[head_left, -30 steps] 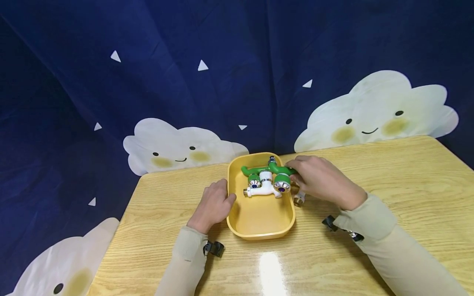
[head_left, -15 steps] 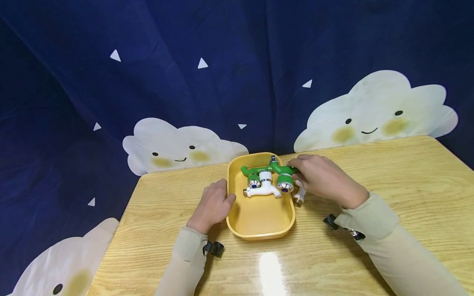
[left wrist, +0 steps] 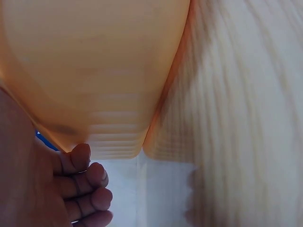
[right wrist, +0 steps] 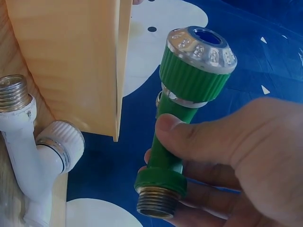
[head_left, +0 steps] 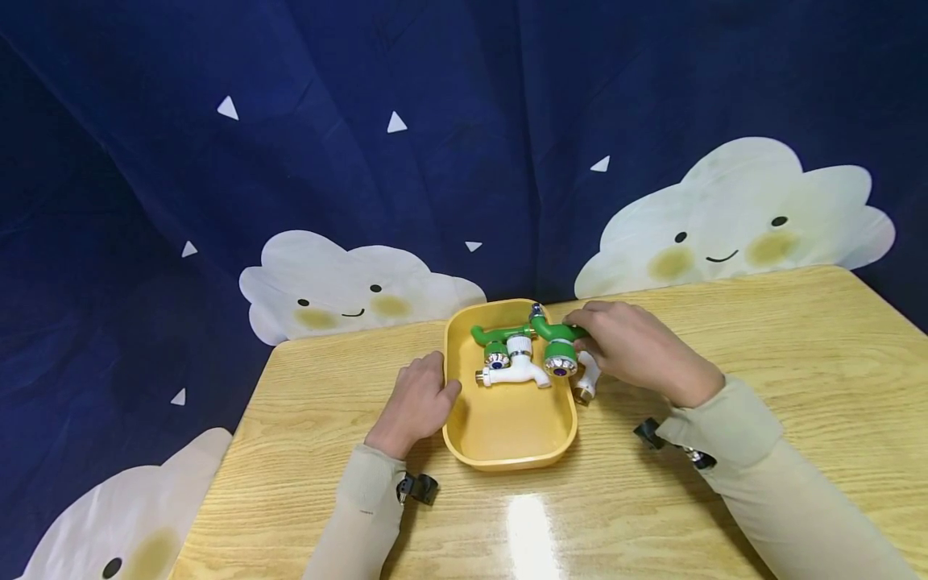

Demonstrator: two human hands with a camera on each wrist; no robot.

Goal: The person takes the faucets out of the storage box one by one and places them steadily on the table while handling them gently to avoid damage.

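My right hand grips a green tap by its body, above the right rim of a yellow plastic basin. In the right wrist view the thumb and fingers close round this tap, its chrome-ringed knob up and threaded end down. My left hand holds the basin's left rim, thumb over the edge, fingers along the outer wall. Inside the basin lie a white tap and another green tap. A second white tap rests on the table just right of the basin, partly hidden by my right hand.
The basin stands on a light wooden table near its back edge. Behind hangs a dark blue curtain printed with smiling clouds. Black camera mounts sit at both wrists.
My right hand has shifted slightly right with the green tap, whose knob has moved toward the basin's right rim. More of the white tap outside shows. The left hand has stayed put.
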